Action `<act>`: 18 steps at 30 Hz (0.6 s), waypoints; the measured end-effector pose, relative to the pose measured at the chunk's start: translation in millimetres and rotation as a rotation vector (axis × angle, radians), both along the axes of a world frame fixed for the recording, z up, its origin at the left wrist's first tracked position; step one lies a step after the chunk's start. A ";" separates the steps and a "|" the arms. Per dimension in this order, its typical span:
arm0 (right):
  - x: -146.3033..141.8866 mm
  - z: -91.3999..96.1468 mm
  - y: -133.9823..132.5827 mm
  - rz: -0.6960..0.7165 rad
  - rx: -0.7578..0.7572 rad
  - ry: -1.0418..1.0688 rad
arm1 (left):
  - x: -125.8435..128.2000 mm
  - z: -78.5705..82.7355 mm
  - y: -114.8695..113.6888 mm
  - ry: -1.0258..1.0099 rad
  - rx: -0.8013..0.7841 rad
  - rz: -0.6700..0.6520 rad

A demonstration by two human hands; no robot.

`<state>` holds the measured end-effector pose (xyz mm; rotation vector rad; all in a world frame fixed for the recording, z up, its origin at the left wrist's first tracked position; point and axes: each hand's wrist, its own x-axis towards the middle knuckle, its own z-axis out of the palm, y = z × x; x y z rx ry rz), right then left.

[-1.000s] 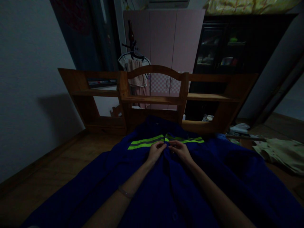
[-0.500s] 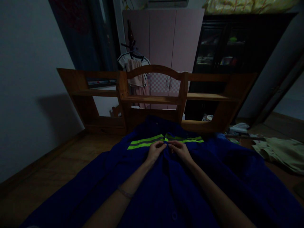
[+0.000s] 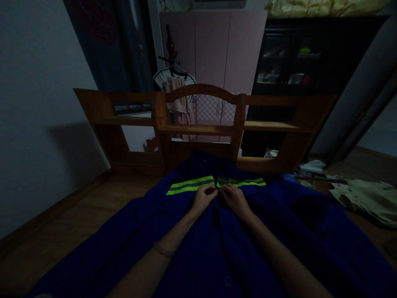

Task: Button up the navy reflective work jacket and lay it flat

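Two hands meet at the front of the blue jacket (image 3: pixel 201 244), which lies spread before you with its collar (image 3: pixel 203 160) pointing away, toward the wooden shelf unit (image 3: pixel 198 131). Your left hand (image 3: pixel 203 200) has thumb and forefinger drawn together at the front opening, and they look closed on the cloth. Your right hand (image 3: pixel 238 202) pinches the same spot from the other side, its fingertips close beside the left ones. The light is too dim for you to tell what, besides fabric, sits between them.

To handle this spot well, I'd judge, take only a narrow fold near the edge so you can feel each layer. Let one hand steady the cloth while the other makes the small movements, and keep the left band (image 3: pixel 190 185) level with the right band (image 3: pixel 246 182); a hard tug would likely skew the front.

The jacket's cloth looks matt and fairly stiff, falling in broad, soft-edged folds. Both bands are flat strips, yellow-green along the borders with a greyer middle. Lower down, between your forearms, a round button (image 3: pixel 228 281) shows as a faint ring. The shelf unit has grained boards and an arched top rail.
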<state>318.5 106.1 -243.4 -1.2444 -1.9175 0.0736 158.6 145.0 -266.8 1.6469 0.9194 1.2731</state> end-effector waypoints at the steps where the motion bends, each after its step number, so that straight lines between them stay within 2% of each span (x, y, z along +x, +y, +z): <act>1: -0.1 -0.5 0.2 -0.013 0.004 -0.025 | -0.4 -0.2 -0.1 0.025 0.019 0.000; 8: -2.1 -0.4 -1.7 -0.107 -0.007 -0.135 | 0.2 -2.4 0.4 0.104 0.077 0.000; 18: -3.3 1.0 -2.4 -0.150 -0.019 -0.128 | -0.2 2.3 -2.4 0.085 0.047 -0.024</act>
